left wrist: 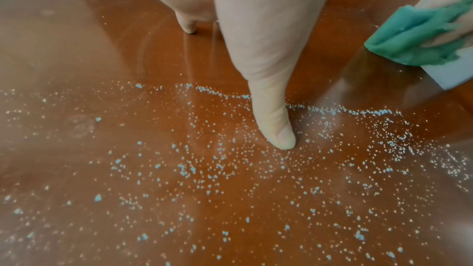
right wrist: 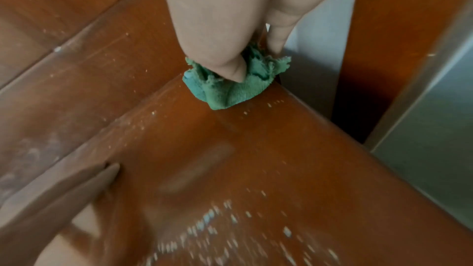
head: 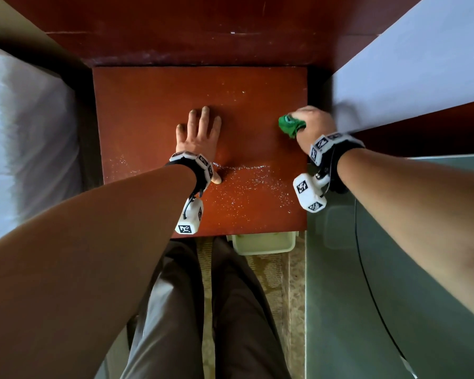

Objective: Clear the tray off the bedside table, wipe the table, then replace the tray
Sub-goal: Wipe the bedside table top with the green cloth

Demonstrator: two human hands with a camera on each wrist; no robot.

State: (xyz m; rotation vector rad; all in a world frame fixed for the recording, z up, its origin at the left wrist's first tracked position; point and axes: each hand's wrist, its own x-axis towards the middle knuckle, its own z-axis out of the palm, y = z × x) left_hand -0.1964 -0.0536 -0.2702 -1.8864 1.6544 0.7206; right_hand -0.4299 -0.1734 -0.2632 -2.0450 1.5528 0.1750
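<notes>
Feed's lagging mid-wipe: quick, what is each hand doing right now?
Left hand: open, flat on the table, holding nothing.
Right hand: closed around the green cloth, at the table's right edge.

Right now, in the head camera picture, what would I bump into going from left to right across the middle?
White bedding → bedside table → left hand flat on it → green cloth → right hand gripping the cloth → white sheet.
</notes>
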